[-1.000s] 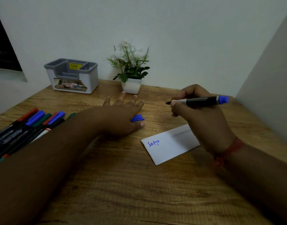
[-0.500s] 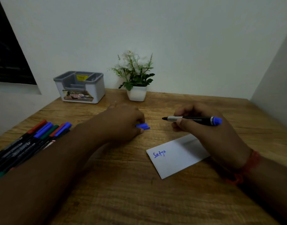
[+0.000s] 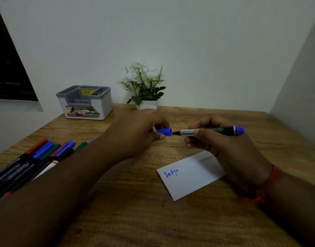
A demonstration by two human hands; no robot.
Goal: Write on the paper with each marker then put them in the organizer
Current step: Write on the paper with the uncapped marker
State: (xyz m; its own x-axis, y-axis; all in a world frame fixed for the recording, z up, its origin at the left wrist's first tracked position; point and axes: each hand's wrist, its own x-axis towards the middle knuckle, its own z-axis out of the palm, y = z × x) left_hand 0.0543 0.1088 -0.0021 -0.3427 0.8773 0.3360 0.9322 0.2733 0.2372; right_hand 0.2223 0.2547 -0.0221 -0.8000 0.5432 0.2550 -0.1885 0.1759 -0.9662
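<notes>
Marker (image 3: 212, 131) position: the right hand (image 3: 222, 145) is gripping the barrel with fingers curled closed around it, holding it above the desk (image 3: 135, 211). The long axis is lying nearly level and running left to right, with the dark tip pointing left and the blue end plug pointing right.

The left hand (image 3: 140, 132) is pinching the blue cap (image 3: 164, 131) between thumb and closed fingers, with the open mouth of the cap facing right. Cap and tip are sitting just beside each other on almost the same line; whether they are touching cannot be told. Judged from this alignment, capping is the step in hand, and it calls for a straight push along the barrel axis.

Below the right hand, the paper (image 3: 190, 175) is lying flat on the desk and is carrying one word in blue ink. The organizer (image 3: 85, 102) is standing at the far left of the desk, nearer the left hand. The other markers (image 3: 35, 161) are lying capped at the left edge.
</notes>
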